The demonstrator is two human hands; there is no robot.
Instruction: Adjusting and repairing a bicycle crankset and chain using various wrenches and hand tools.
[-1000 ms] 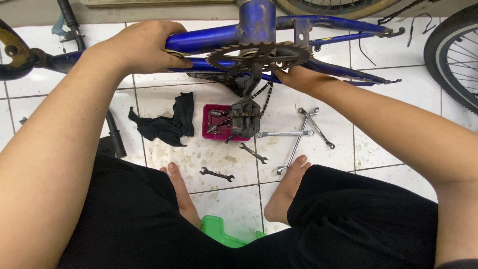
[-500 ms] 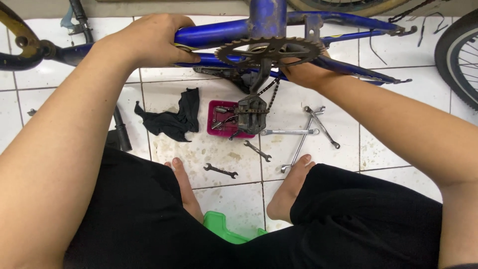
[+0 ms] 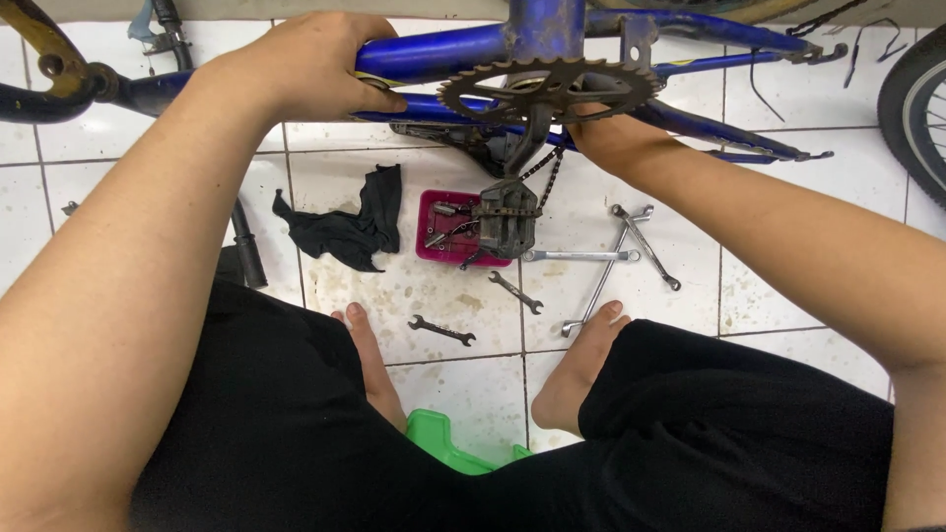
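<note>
A blue bicycle frame (image 3: 443, 49) lies across the top of the head view above a white tiled floor. My left hand (image 3: 305, 64) grips the frame's tube just left of the toothed chainring (image 3: 547, 89). My right hand (image 3: 611, 138) reaches under the chainring's right side, its fingers hidden behind the teeth and the crank. The crank arm hangs down from the chainring to a grey pedal (image 3: 507, 212), and a length of chain (image 3: 545, 182) dangles beside it.
A magenta tray (image 3: 440, 241) of small parts sits on the tiles under the pedal. A black rag (image 3: 345, 227) lies to its left. Several wrenches (image 3: 611, 256) are scattered right and below. My bare feet, a green stool (image 3: 443, 443) and a tyre (image 3: 912, 108) at right.
The view has shifted slightly, so the frame sits higher in the picture. Both hands stay on the frame and chainring as before.
</note>
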